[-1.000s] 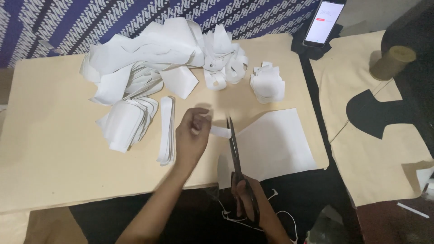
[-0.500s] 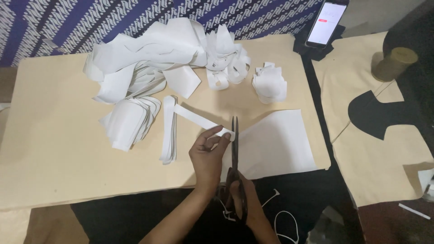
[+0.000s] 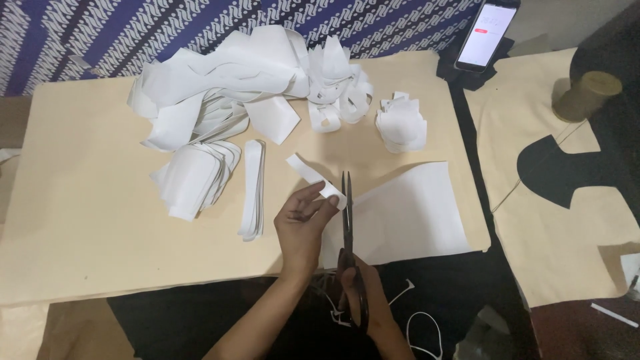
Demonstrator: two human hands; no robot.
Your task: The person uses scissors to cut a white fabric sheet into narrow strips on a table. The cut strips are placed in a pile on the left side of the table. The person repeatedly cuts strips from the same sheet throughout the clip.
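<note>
My left hand (image 3: 303, 223) pinches the near end of a narrow white paper strip (image 3: 309, 173) that lies slanted up and to the left. My right hand (image 3: 363, 293) grips the handles of dark scissors (image 3: 347, 220); the blades point away from me and meet the strip beside my left fingers. A large white paper sheet (image 3: 407, 213) lies flat just right of the scissors. Both hands work at the near edge of a cream cutting board (image 3: 80, 220).
A pile of white paper offcuts (image 3: 227, 80) fills the far side, with stacked cut pieces (image 3: 193, 177) and a bundle of strips (image 3: 253, 190) left of my hands. A smartphone (image 3: 485, 33) leans at the back right. Cream and black fabric pieces (image 3: 560, 173) and a brown roll (image 3: 587, 93) lie right.
My left hand drew back from the strip bundle toward the scissors, bringing one strip with it. The scissors now close against that strip; my right hand shifted slightly.
</note>
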